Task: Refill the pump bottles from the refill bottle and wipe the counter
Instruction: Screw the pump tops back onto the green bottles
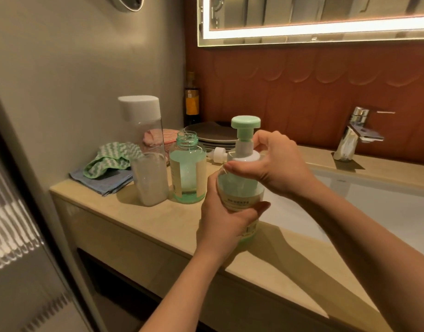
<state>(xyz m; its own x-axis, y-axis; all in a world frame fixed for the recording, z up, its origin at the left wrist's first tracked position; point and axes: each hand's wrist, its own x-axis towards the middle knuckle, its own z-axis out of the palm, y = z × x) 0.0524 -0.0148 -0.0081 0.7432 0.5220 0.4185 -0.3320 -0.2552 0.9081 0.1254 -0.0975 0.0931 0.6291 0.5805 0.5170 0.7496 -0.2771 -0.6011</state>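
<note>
My left hand (pixel 224 218) grips the body of a clear pump bottle (pixel 239 190) with green liquid, held above the counter (pixel 158 226). My right hand (pixel 271 164) curls around its white collar just under the green pump head (pixel 246 122). A second green bottle (pixel 187 171) stands open, without a pump, to the left. Its loose white pump (pixel 219 155) lies on the counter behind. A tall clear bottle with a white cap (pixel 140 123) stands at the back left, and a frosted clear cup (pixel 150 179) stands in front of it.
Folded blue and green-striped cloths (pixel 108 168) lie at the counter's left end, a pink cloth (pixel 156 136) behind them. Stacked dark plates (pixel 214 135) and a dark bottle (pixel 192 101) stand by the wall. A white sink (pixel 373 207) with a chrome tap (pixel 354 133) is on the right.
</note>
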